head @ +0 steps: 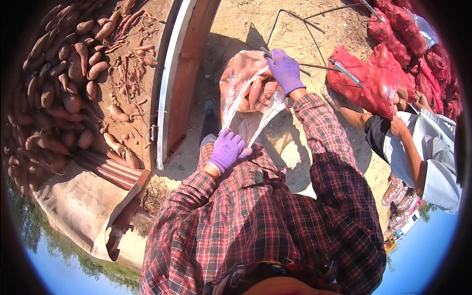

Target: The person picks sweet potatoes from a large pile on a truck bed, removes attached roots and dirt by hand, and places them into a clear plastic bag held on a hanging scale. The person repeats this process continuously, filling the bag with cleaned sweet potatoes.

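A light pink mesh sack [232, 68] full of sweet potatoes [255, 90] stands upright on the sandy ground before me. Clear plastic film [233, 110] lines its mouth and stretches toward me in two taut strands. My left hand [225, 150], in a purple glove, pinches the near end of this film close to my waist. On the far right of the mouth, my right hand [285, 70], gloved alike, is closed on the sack's rim, beside a thin metal rod [266, 52]. Its fingertips are partly hidden.
Sweet potatoes [72, 103] are heaped on a truck bed at left, behind a raised metal-edged side panel [188, 88]. A metal rod stand [313, 35] rises beyond the sack. At right, a co-worker's hands [398, 127] grip a filled red mesh sack [365, 84], near piled red sacks [394, 31].
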The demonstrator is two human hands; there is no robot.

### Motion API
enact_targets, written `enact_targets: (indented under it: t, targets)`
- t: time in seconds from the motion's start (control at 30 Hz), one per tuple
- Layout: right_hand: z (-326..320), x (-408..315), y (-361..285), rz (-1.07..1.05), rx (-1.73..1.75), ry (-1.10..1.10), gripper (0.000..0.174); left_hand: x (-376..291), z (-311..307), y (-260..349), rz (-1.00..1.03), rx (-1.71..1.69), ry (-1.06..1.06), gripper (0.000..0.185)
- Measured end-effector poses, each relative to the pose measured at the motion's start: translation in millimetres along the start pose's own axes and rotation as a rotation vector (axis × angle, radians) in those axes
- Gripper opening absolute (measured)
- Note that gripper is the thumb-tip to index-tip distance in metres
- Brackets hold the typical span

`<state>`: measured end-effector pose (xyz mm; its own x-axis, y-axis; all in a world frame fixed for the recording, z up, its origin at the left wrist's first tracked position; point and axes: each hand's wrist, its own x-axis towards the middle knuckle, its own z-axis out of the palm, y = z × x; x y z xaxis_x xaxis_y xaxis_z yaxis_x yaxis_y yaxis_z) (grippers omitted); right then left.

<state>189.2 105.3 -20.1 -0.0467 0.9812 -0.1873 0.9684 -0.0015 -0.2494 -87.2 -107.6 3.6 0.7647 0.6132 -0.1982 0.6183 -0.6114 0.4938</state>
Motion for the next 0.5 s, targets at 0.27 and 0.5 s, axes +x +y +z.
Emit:
enact_targets:
  t: [0.27,0.5]
  targets:
    - [-42,98,23,-0.044,-0.019,-0.016,0.034,68,-48,-49,0.185,0.008,0.166,0.013]
    - [1,-60,2,-0.071,0.088,-0.087,0.028,-37,-22,-6,-0.017,-0.102,0.013,0.036]
